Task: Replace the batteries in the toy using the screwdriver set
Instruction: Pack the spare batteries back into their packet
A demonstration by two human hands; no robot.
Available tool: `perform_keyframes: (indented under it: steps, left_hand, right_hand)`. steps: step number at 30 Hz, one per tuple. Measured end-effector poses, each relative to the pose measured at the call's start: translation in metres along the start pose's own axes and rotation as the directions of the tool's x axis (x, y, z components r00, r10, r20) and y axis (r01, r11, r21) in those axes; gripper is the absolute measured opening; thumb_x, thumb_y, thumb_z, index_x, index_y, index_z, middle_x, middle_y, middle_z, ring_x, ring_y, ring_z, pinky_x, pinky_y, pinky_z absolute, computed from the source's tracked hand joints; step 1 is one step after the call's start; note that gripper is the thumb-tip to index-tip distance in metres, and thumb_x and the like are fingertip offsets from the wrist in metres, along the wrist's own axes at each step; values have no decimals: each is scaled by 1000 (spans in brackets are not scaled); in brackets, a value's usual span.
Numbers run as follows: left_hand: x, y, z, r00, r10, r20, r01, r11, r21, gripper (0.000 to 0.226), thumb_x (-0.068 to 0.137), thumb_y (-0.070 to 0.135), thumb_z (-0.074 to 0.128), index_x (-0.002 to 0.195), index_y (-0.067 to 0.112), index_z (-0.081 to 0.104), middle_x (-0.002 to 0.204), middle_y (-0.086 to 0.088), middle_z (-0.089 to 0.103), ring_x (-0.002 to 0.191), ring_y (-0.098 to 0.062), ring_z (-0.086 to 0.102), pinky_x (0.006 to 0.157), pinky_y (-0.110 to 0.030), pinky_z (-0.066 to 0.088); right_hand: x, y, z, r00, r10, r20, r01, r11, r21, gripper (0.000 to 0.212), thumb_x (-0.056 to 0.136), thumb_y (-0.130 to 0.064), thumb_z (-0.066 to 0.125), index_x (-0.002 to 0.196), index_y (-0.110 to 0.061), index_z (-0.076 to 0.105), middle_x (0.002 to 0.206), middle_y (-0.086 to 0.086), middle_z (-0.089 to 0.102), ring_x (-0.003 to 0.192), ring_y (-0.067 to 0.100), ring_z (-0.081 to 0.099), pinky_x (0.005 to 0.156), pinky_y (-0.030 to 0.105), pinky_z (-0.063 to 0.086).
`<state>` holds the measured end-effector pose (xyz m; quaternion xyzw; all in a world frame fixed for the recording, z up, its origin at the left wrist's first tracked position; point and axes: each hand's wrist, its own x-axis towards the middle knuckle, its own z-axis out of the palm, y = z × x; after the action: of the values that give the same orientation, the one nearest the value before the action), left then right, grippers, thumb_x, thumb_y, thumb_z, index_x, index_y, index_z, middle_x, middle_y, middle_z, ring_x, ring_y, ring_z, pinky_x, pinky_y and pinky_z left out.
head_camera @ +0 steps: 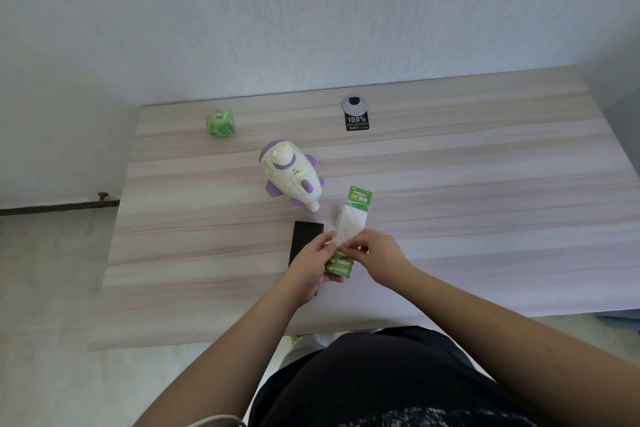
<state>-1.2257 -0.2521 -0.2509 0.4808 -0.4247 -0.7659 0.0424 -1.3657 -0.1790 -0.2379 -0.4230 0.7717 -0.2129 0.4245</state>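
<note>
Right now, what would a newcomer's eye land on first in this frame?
Both hands, left hand and right hand, meet at the table's near middle, pulling open a green battery pack. Just beyond lies the white and purple toy. A black case lies partly under the left hand.

A single wide-angle view looks from the person's head, forward and steeply down. It takes in the whole worktop [450, 184] from above, the wall behind it and floor to the left. Both forearms reach in from the bottom edge, nearest the lens; the worktop's far edge lies farthest off.
</note>
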Motion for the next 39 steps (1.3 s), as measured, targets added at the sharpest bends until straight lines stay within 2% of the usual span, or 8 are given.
perform_keyframes:
  steps: [5, 9, 12, 15, 20, 24, 31, 39]
  left_hand:
    - [-2, -3, -2, 999, 41, -32, -39, 998, 57, 27, 104, 18, 40, 129, 20, 52, 104, -7, 65, 84, -19, 62, 59, -29, 52]
    - [-1, 2, -3, 999, 46, -29, -44, 997, 69, 26, 104, 21, 40, 126, 25, 53, 113, -11, 64, 88, -21, 61, 61, -29, 52]
    - [-2, 4, -3, 999, 37, -21, -36, 999, 34, 24, 105, 20, 38, 120, 28, 56, 108, -8, 65, 86, -19, 62, 60, -30, 51]
    - [-3, 5, -1, 1000, 16, -17, -17, 1000, -8, 24, 105, 20, 38, 116, 26, 59, 102, -8, 66, 83, -19, 62, 59, -30, 50]
    - [-3, 6, 2, 1000, 31, 6, -31, 999, -14, 22, 104, 25, 42, 118, 22, 59, 101, -10, 63, 83, -20, 61, 57, -29, 49]
    - [-4, 6, 2, 999, 28, 31, -28, 1000, 2, 25, 103, 21, 44, 125, 18, 55, 103, -10, 62, 85, -19, 60, 58, -28, 50]
    - [-5, 4, 7, 1000, 6, 19, -6, 1000, -27, 29, 102, 21, 46, 129, 16, 53, 107, -15, 63, 89, -25, 62, 55, -28, 48]
    - [-6, 0, 5, 999, 34, -25, -34, 999, 25, 26, 102, 21, 46, 127, 24, 52, 102, -9, 66, 83, -19, 65, 56, -28, 49]
  right_hand:
    - [-4, 7, -8, 998, -43, -45, 45, 998, 44, 17, 95, -28, 58, 104, -25, 72, 99, -9, 70, 90, 9, 61, 74, 16, 43]
    - [-7, 16, -9, 975, -199, -97, 189, 976, -104, 15, 93, -25, 62, 103, -24, 72, 101, -7, 63, 90, 8, 52, 78, 20, 39]
    - [-8, 21, -9, 962, -252, -109, 234, 959, -158, 14, 88, -26, 67, 101, -24, 73, 103, -6, 58, 92, 7, 47, 80, 22, 39]
    - [-7, 21, -10, 937, -320, -142, 286, 933, -217, 14, 84, -28, 73, 96, -22, 74, 100, -4, 61, 95, 15, 52, 79, 22, 37]
    - [-5, 23, -8, 853, -473, -221, 403, 866, -297, 12, 71, -22, 82, 82, -21, 77, 81, -1, 64, 75, 21, 58, 67, 22, 41]
    - [-3, 25, -9, 810, -542, -223, 459, 823, -333, 12, 71, -29, 76, 81, -23, 79, 77, -3, 64, 68, 17, 55, 65, 18, 38]
    - [3, 32, -3, 788, -558, -262, 492, 825, -276, 10, 72, -26, 74, 78, -19, 78, 77, -2, 66, 75, 7, 42, 68, 17, 35]
    - [6, 34, 4, 869, -432, -240, 403, 901, -160, 4, 77, -25, 78, 79, -21, 78, 84, -4, 66, 82, 12, 48, 76, 24, 38]
